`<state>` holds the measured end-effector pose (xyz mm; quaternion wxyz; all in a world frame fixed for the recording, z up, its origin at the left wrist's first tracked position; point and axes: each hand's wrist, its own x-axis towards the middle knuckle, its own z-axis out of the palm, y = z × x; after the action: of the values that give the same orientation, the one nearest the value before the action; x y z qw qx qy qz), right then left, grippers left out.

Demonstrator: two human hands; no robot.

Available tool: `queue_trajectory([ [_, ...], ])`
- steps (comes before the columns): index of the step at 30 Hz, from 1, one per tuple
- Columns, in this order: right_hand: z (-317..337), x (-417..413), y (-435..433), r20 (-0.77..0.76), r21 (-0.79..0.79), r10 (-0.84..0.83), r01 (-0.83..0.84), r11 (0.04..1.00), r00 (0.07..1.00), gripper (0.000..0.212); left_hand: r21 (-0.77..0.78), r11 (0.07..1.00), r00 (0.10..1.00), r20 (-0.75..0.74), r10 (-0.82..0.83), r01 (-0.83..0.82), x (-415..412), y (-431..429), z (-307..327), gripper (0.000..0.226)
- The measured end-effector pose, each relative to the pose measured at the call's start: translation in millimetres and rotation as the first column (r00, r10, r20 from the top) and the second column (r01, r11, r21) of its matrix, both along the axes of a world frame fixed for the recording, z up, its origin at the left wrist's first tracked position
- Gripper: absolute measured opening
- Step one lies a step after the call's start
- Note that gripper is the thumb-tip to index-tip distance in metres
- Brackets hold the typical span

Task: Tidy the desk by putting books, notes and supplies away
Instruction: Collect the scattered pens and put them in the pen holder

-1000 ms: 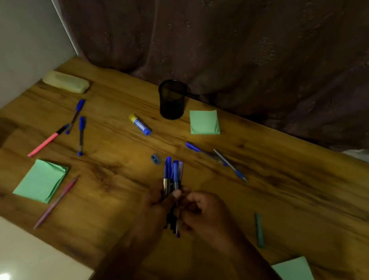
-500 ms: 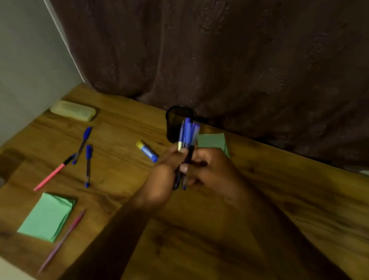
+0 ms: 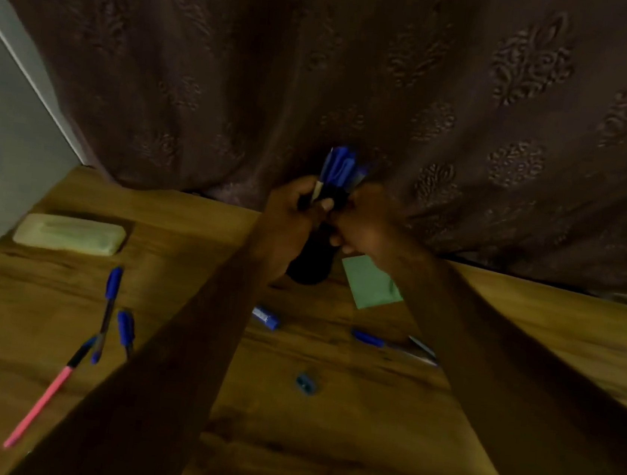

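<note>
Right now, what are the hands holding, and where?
A bunch of blue pens, gripped around their lower halves by the left hand and right hand, above the black cup.

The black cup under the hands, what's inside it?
Both hands hold a bunch of blue pens upright over the black cup. Its opening is covered by the hands, so its inside can't be seen.

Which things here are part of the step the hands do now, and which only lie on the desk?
In use: left hand, right hand, bundle of blue pens, black pen cup.

Lying about: pink pen, green sticky notes, pale case, sharpener, glue stick.
</note>
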<state>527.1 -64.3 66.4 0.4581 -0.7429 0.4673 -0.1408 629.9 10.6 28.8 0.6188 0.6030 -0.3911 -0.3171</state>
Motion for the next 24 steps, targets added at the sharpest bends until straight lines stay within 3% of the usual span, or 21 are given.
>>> queue_trajectory([
  [3,-14.1,6.3,-4.4,-0.077,0.022,0.012,-0.01,1.0,0.997,0.011,0.024,0.999,1.0,0.005,0.029,-0.029,4.8,-2.5,-11.4,0.016],
  [8,-17.8,7.7,-9.3,-0.255,0.11,0.103,-0.077,0.991,0.961,0.012,0.08,0.997,1.0,-0.006,0.012,-0.011,6.7,-8.1,-13.6,0.04],
  [11,-15.5,4.8,-10.6,-0.234,0.085,0.109,-0.092,0.992,0.966,0.014,0.088,0.996,1.0,-0.008,0.02,-0.019,8.7,-10.8,-16.7,0.047],
  [14,-7.3,-6.8,-9.3,-0.195,0.072,0.084,-0.071,0.995,0.977,0.014,0.098,0.994,0.997,0.071,0.035,-0.042,8.7,-12.1,-16.1,0.047],
  [18,-5.1,-61.6,-8.6,-0.095,-0.057,-0.05,0.045,0.997,0.994,0.011,0.063,0.995,0.981,0.182,0.062,-0.074,10.8,-4.2,-13.6,0.047],
  [22,-27.2,-138.8,-1.6,-0.232,-0.069,-0.055,0.04,0.997,0.971,0.015,0.017,0.971,0.886,0.414,0.21,-0.238,-0.1,25.7,-3.8,0.041],
  [24,-38.9,-174.3,4.4,-0.33,-0.108,-0.088,0.055,0.993,0.94,0.015,0.015,0.974,0.895,0.397,0.201,-0.226,-17.3,48.6,-3.7,0.033],
])
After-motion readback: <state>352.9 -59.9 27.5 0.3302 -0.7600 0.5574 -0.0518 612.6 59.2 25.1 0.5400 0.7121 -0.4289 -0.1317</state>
